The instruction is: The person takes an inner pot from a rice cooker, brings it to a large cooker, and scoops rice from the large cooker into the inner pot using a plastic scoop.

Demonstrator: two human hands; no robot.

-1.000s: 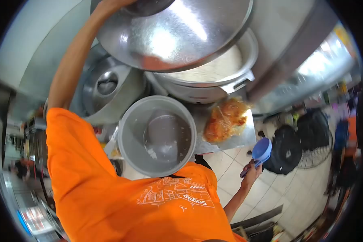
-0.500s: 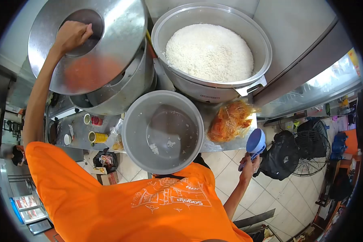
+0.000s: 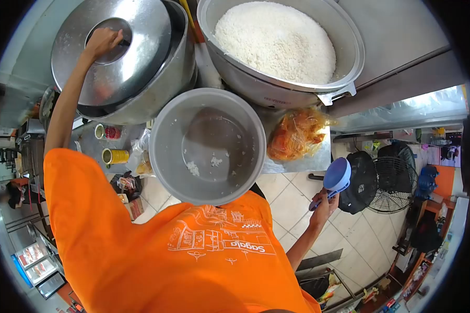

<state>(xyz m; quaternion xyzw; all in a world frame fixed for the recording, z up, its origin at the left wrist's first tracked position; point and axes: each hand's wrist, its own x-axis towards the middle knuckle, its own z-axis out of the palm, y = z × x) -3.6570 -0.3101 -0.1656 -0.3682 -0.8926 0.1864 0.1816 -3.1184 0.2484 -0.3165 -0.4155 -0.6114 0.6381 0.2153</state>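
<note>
My left hand (image 3: 105, 43) is closed around the handle in the recessed centre of a large round metal lid (image 3: 146, 39). The lid rests over a big steel pot (image 3: 164, 83), with a dark gap showing along its near and right rim. Out to the right, my right hand (image 3: 324, 202) grips a blue plastic scoop (image 3: 338, 175), its bowl facing up. Directly before my body stands a grey inner pot (image 3: 158, 112) holding a few clumps of white rice. Behind it, a large rice cooker (image 3: 282, 94) holds a mound of white rice (image 3: 277, 41).
A tied clear bag of orange food (image 3: 296, 136) lies on the metal counter (image 3: 277, 166), beside the grey pot. A yellow can (image 3: 115, 156) and a red one (image 3: 108, 132) stand to the left. A black fan (image 3: 397, 185) stands on the tiled floor at the right.
The lid in my left hand has come down from a raised tilt onto the steel pot. My right hand still holds the scoop at the right. The view has shifted slightly.
</note>
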